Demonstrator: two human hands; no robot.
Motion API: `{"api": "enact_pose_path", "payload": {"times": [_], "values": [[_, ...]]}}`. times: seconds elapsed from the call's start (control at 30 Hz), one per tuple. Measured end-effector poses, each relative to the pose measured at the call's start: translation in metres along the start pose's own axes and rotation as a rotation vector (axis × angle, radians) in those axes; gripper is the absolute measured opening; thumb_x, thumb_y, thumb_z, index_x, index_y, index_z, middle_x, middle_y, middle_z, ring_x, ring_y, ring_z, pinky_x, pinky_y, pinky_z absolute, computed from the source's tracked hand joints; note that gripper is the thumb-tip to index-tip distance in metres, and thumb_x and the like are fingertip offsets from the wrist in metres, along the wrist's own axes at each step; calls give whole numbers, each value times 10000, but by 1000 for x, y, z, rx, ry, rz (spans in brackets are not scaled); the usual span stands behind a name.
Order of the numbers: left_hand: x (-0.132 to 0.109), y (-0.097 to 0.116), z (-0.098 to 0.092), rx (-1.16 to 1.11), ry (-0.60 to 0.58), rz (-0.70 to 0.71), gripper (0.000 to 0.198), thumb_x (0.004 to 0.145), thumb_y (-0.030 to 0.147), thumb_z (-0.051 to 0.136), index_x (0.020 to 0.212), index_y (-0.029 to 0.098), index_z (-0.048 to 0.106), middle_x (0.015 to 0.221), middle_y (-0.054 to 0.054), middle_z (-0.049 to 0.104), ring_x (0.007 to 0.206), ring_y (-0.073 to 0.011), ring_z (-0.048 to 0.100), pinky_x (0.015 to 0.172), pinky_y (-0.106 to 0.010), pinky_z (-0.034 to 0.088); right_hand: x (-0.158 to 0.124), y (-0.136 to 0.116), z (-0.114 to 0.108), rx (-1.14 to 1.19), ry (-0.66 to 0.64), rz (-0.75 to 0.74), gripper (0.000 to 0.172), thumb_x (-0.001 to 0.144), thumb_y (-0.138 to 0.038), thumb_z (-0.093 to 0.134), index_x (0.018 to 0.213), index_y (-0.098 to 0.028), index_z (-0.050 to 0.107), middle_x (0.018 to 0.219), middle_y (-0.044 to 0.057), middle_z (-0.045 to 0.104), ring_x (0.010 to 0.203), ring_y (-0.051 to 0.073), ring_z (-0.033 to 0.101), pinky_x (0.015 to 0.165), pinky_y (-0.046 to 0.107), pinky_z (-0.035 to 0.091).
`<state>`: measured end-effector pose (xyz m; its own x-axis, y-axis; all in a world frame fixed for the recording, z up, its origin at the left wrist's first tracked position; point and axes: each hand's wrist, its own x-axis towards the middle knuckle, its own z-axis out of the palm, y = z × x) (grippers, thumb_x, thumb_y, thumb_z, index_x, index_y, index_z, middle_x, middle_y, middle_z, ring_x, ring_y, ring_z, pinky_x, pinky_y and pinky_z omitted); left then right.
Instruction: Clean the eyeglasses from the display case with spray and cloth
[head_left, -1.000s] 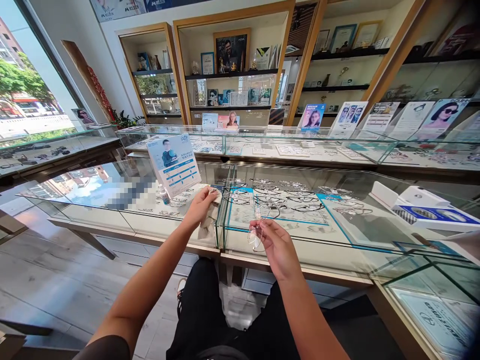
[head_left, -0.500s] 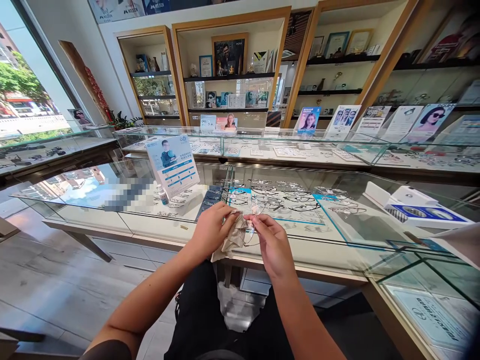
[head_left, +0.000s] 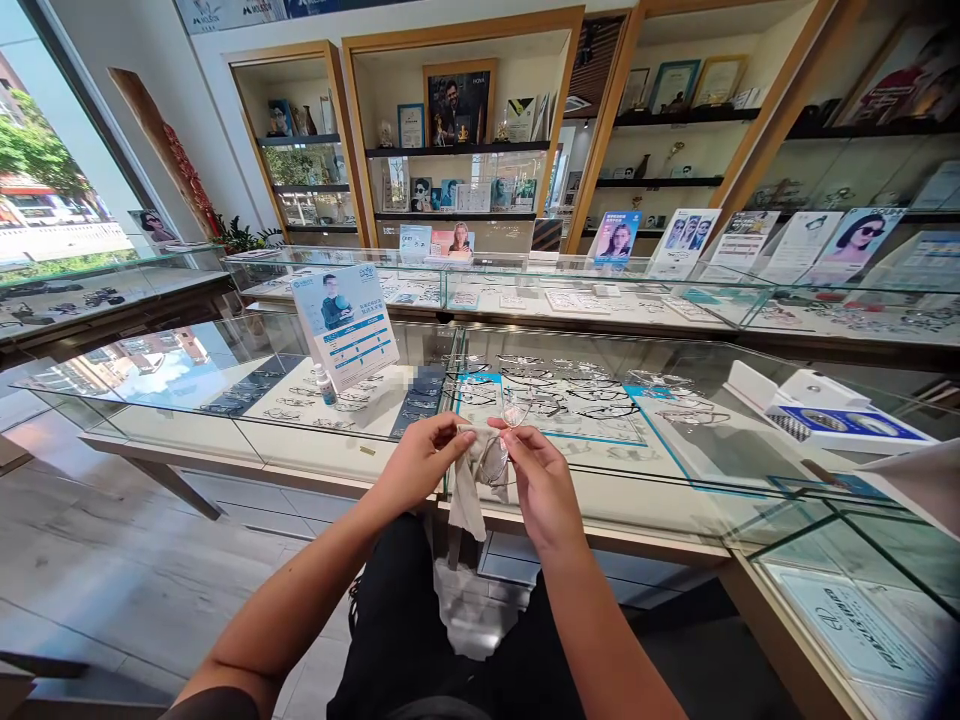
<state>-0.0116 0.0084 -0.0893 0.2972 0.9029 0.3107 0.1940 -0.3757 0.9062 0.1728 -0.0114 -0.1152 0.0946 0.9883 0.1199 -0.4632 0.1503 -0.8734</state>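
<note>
My left hand (head_left: 426, 458) pinches a pale beige cleaning cloth (head_left: 469, 500), which hangs down from the fingers over the front edge of the counter. Close beside it, my right hand (head_left: 541, 482) is closed on a pair of thin-framed eyeglasses (head_left: 496, 468). One lens lies against the cloth, and the rest of the frame rises above the right fingertips. Parts of the glasses are hidden behind the fingers and the cloth. Both hands are held at the near edge of the glass display case (head_left: 360, 425).
Several eyeglass frames (head_left: 577, 390) are laid out in the case. A printed sign (head_left: 345, 325) and a small spray bottle (head_left: 324, 385) stand on the left of the glass. At right lies an open white box (head_left: 832, 415). Another display counter (head_left: 510, 298) runs behind.
The cloth has opened out and now hangs lower and straighter. The glasses have turned in my right hand, with one lens now showing above the fingers. My left hand has shifted slightly.
</note>
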Motion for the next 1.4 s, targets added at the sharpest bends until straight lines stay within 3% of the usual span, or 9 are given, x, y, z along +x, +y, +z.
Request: {"api": "enact_pose_path", "payload": {"times": [0.13,0.47,0.87,1.03,1.17,1.4], "values": [[-4,-2,-1,47,-16,19,333,1013,509,649,963,192,738,855,-26,697,810,-175,611,757,-277,452,2,2,-1,-23,9,-6,285,739,-503,950,807,-283,782,1050,44,839,1098,260,703,1046,407,508],[-9,-3,-2,100,27,38,293,1008,474,659,980,214,790,863,-32,748,787,-183,642,729,-287,468,2,0,4,-31,-56,-26,289,764,-509,934,813,-273,776,1084,63,844,1181,281,706,1084,431,502],[-18,0,5,58,65,30,220,973,430,704,1000,221,766,930,-51,766,819,-188,687,787,-304,541,3,7,1,-68,6,-89,268,772,-501,934,847,-279,805,1002,39,798,1038,234,695,995,364,521],[-20,-6,12,-11,71,55,397,1024,556,606,902,214,766,925,-81,734,873,-210,660,820,-335,526,0,8,2,-37,-2,-55,258,771,-490,933,832,-279,797,980,37,795,980,225,700,916,350,539],[-17,-19,22,-169,123,-55,456,872,649,778,884,214,645,897,-48,649,836,-181,609,751,-294,502,-3,6,8,-14,-16,-25,292,739,-499,946,807,-265,785,964,42,794,945,227,704,888,358,544],[-15,-28,22,-281,-94,-119,481,883,667,767,964,197,704,934,-54,695,873,-190,630,822,-304,503,-7,5,10,20,-66,5,271,750,-486,940,789,-269,782,929,30,774,911,215,678,864,353,528]]}}
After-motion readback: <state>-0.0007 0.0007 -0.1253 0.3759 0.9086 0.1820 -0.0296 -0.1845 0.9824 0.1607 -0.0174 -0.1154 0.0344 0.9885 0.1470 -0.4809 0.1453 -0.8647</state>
